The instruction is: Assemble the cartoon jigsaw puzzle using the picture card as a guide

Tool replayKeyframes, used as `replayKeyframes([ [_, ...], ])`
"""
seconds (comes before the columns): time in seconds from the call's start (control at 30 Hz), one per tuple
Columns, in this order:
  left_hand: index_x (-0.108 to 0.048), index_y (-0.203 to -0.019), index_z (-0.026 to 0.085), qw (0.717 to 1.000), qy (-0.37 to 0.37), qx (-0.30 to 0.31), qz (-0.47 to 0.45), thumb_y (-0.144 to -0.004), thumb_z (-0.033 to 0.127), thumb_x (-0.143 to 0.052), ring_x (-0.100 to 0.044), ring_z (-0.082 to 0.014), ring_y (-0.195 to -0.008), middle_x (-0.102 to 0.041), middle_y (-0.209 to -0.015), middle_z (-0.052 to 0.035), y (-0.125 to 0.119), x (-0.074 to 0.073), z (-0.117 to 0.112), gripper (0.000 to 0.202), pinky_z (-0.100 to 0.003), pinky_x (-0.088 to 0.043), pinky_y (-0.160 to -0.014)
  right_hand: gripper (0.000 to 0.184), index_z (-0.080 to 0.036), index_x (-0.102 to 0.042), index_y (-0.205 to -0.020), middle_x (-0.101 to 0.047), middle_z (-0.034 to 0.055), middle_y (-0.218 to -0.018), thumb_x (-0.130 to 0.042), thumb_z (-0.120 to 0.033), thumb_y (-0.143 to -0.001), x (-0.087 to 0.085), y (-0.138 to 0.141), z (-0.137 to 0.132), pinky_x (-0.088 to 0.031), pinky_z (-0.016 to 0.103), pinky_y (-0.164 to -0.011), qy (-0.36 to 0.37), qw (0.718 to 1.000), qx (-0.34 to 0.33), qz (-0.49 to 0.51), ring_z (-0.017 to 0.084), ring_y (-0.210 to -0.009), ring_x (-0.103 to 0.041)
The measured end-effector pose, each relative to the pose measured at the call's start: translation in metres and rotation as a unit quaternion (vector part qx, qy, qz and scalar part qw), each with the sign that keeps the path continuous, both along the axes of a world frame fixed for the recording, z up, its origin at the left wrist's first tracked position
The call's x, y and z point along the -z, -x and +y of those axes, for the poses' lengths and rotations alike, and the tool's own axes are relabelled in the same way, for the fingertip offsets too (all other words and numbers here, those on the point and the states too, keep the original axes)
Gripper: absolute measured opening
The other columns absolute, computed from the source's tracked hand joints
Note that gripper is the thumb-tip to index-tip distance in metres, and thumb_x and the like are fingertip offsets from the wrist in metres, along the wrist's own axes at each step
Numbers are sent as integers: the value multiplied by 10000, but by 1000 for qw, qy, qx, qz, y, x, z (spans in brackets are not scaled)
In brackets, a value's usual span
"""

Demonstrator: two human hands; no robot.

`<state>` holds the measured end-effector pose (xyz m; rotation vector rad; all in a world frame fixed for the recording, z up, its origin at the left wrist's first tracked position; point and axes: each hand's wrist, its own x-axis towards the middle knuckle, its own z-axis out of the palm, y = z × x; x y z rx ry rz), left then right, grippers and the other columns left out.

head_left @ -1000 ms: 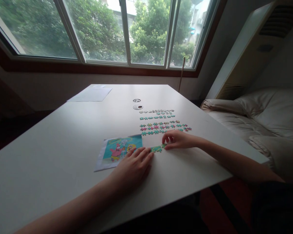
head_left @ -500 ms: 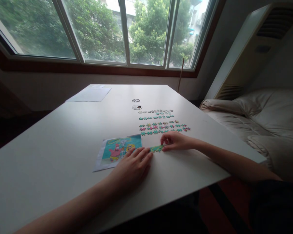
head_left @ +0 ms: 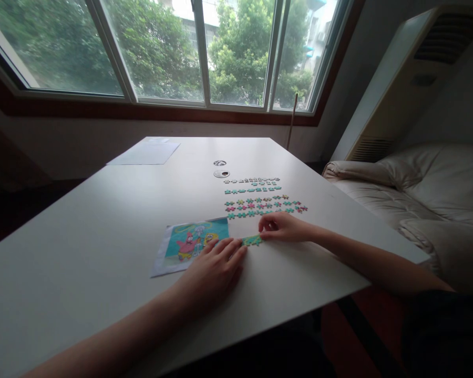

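Observation:
A strip of joined green and teal puzzle pieces [head_left: 252, 240] lies on the white table. My left hand [head_left: 220, 260] rests flat with its fingers stretched out, its fingertips at the strip's left end and over the right part of a cartoon picture sheet [head_left: 187, 244]. At the strip's right end is my right hand [head_left: 284, 227], its fingers curled and thumb and fingertips pinching at a puzzle piece on the upper corner. The pinched piece is mostly hidden by the fingers. Just beyond, loose puzzle pieces [head_left: 254, 206] are laid out in several rows.
White papers [head_left: 145, 153] lie at the table's far left. Two round fittings [head_left: 221, 174] are set in the tabletop [head_left: 102, 226] beyond the rows. A pale sofa [head_left: 378, 184] stands to the right, and a window is ahead.
My right thumb has shifted slightly away from me, up the strip's right end, so more of that end shows. My left hand has stayed in place.

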<state>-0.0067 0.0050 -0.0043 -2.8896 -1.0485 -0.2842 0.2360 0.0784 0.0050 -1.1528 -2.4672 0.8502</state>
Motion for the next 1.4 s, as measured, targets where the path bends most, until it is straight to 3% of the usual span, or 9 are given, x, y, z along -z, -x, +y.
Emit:
replayKeyframes([
  [0.47, -512, -1181, 152, 1000, 8, -3, -2, -877, 178, -396, -465, -285, -1147, -510, -1273, -117, 0, -1, 0, 325, -491, -369, -950, 186, -153, -607, -782, -528, -23, -616, -629, -325, -717, -1, 6, -4, -326, 187, -506, 5, 999, 42, 4, 80, -562, -458],
  [0.63, -525, -1173, 152, 1000, -1, -2, -3, -882, 182, -390, -477, -280, -1136, -522, -1262, -119, -1, -1, 0, 322, -486, -375, -944, 198, -150, -614, -845, -518, -20, -637, -589, -329, -763, -3, 2, -1, -338, 187, -519, 2, 1000, -4, -5, 77, -572, -457],
  [0.83, -528, -1173, 162, 1000, -16, -8, 3, -890, 204, -392, -469, -274, -1145, -522, -1267, -115, -1, 0, 0, 316, -476, -361, -952, 277, -151, -595, -943, -509, -27, -638, -603, -363, -764, -6, -8, 6, -351, 184, -514, 50, 996, -74, 5, 74, -566, -451],
  [1.2, -533, -1162, 139, 995, -98, -4, 35, -893, 193, -402, -471, -291, -1147, -536, -1249, -130, -6, 0, -5, 304, -450, -366, -919, 213, -160, -610, -919, -519, -30, -635, -591, -311, -770, -1, -3, 1, -358, 190, -547, -23, 998, -65, -9, 77, -571, -462],
  [1.4, -506, -1163, 138, 995, -76, 41, 58, -881, 132, -407, -493, -274, -1105, -547, -1220, -118, -15, -2, -6, 299, -415, -390, -896, 215, -158, -607, -910, -510, -35, -627, -595, -316, -765, 0, -4, 2, -349, 187, -540, -28, 998, -63, -6, 74, -562, -450],
])
